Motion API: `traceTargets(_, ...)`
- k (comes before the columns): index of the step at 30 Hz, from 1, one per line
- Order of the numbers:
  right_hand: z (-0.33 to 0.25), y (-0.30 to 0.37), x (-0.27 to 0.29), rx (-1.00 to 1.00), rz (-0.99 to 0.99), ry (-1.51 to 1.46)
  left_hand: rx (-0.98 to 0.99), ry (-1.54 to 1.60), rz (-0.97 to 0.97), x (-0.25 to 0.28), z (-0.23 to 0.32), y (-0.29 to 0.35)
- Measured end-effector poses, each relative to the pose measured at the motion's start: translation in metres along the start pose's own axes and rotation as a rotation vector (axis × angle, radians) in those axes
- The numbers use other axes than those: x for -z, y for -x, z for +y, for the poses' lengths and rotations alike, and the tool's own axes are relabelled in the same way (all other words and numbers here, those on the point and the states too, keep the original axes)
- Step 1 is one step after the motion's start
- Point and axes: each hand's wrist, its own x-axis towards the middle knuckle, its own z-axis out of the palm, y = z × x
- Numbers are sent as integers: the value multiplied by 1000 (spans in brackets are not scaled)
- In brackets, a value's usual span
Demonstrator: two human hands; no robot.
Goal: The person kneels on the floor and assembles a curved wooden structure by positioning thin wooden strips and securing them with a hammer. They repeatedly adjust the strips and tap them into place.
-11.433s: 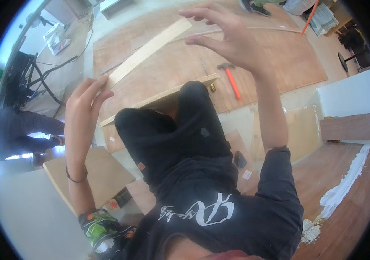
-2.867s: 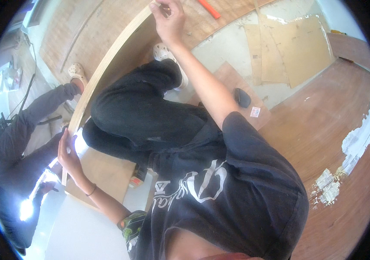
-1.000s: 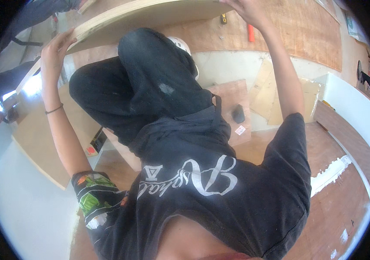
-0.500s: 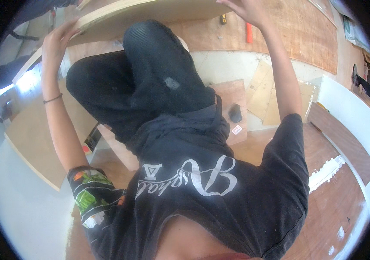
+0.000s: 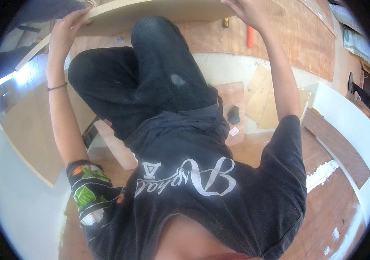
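Observation:
A pale wooden board stands on edge across the top of the view, beyond my bent knees. My left hand grips its edge toward the left end, fingers curled over the top. At the other end, my right hand closes on the board's right corner, with its fingertips partly cut off by the upper edge of the picture. Just below that hand lie a small yellow-and-black tool and an orange-red bar-shaped thing.
Reddish plywood covers the far floor. Thin tan sheets lie to my right, near a dark lump on a small board. A white curved panel and brown strip stand further right. Another board rests at left.
The board and both hands have shifted slightly to the right in the view. My grip on the board looks the same.

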Motion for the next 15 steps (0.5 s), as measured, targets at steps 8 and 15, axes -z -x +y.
traceTargets(8, -13, -6, -2, 44, 21, -25, -15, 15, -30, -5, -4, 3)
traceTargets(15, -6, -11, -11, -30, 5, -81, -42, 74, 45, -14, -3, 5)
